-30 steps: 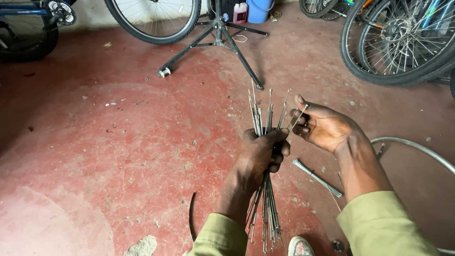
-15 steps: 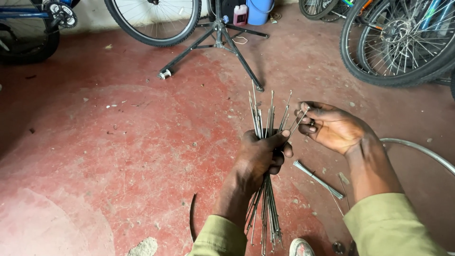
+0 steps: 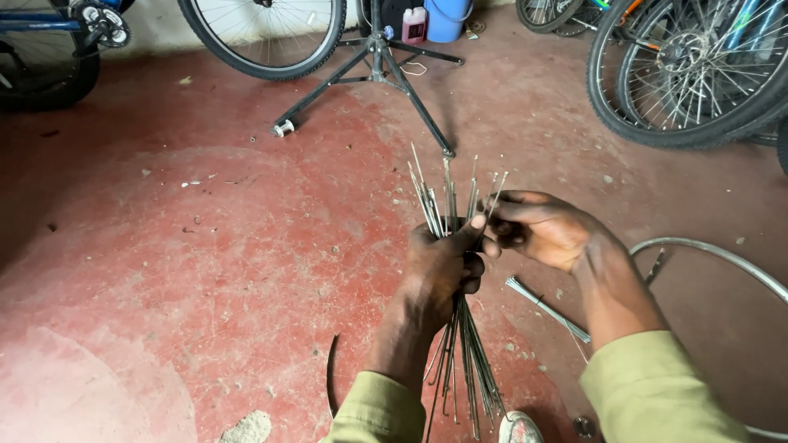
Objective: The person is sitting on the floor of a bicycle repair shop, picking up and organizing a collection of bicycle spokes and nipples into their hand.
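My left hand (image 3: 443,267) is closed around a bundle of thin metal bicycle spokes (image 3: 461,361), held upright so their tips fan out above my fist and their lower ends hang toward the floor. My right hand (image 3: 546,230) is just to the right of the bundle, its fingertips pinching the upper end of a spoke at the edge of the fan. Both arms wear olive-green sleeves.
A second small bundle of spokes (image 3: 546,308) lies on the red concrete floor under my right forearm. A bare wheel rim (image 3: 722,256) lies at the right. A black repair-stand tripod (image 3: 373,70) stands ahead, with bicycle wheels (image 3: 689,74) at the back and right.
My right hand has shifted left, closer to the spoke tips, and its fingers have closed on a spoke. The left hand keeps the bundle almost still.
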